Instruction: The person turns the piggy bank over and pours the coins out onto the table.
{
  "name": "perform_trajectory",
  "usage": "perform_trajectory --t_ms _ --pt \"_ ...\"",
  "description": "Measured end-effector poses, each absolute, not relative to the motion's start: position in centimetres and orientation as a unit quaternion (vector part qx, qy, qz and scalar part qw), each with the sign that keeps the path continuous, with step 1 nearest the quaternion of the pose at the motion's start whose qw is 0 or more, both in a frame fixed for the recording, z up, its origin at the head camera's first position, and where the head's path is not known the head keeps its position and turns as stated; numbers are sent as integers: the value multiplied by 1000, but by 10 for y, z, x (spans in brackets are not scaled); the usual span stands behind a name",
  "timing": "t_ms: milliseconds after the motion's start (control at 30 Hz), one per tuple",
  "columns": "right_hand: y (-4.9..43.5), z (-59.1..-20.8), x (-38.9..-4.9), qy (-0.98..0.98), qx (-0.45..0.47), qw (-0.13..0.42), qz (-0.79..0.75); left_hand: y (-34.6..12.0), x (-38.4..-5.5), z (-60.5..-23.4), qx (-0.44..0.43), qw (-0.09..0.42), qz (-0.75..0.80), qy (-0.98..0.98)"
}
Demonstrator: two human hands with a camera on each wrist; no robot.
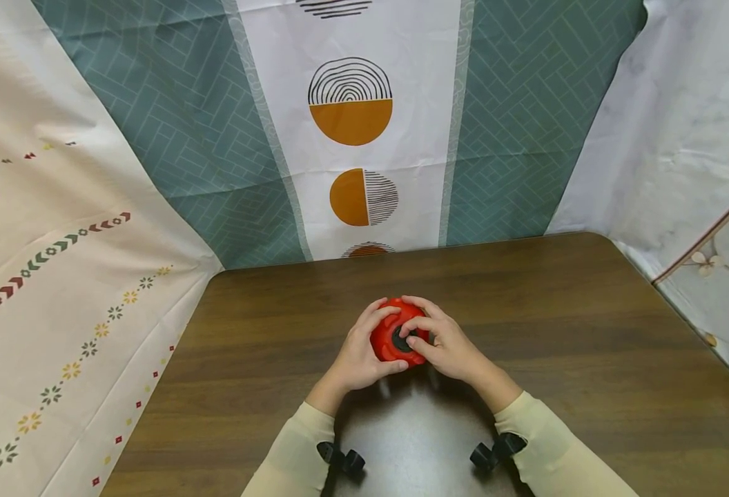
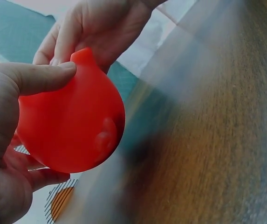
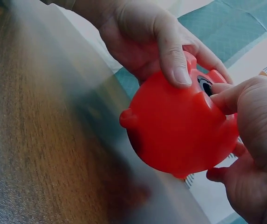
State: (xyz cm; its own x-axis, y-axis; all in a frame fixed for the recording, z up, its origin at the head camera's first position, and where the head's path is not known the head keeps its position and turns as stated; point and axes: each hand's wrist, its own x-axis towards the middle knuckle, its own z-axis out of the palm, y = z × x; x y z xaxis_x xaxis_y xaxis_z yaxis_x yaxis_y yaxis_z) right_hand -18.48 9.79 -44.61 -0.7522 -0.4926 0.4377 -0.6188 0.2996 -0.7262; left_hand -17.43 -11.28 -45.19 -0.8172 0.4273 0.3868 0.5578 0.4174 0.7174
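Observation:
A rounded, glossy red piggy bank (image 1: pixel 384 339) is held bottom up over the table, its stubby feet (image 3: pixel 189 60) set around a black plug (image 1: pixel 400 341). My left hand (image 1: pixel 358 353) grips its left side, fingers over the far side and thumb along the near edge. From the right, my right hand (image 1: pixel 450 346) reaches across, thumb and index finger pinching at the plug, other fingers against the red body. A small red knob (image 3: pixel 126 119) juts from the side in the right wrist view. Fingertips partly cover the plug.
The brown wooden table (image 1: pixel 265 317) extends around both forearms. Behind it hangs a teal and white patterned cloth (image 1: pixel 513 131). Pale printed cloths line the left (image 1: pixel 41 228) and right (image 1: pixel 681 124). Black straps with small devices (image 1: pixel 353 462) sit at both wrists.

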Motion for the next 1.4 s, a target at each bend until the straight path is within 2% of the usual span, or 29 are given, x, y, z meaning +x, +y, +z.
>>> perform_trajectory --t_ms 600,867,1167,1400 --pt "102 -440 -186 -811 363 51 456 -114 -172 -449 -294 39 -452 -841" --pt "105 -436 -186 -810 374 40 450 -113 -173 -450 -312 58 -446 -837" --pt "109 -436 -187 -808 390 26 441 -111 -171 -452 -317 46 -453 -832" --pt "111 -437 -188 -805 399 23 439 -107 -165 -440 -320 37 -450 -833"
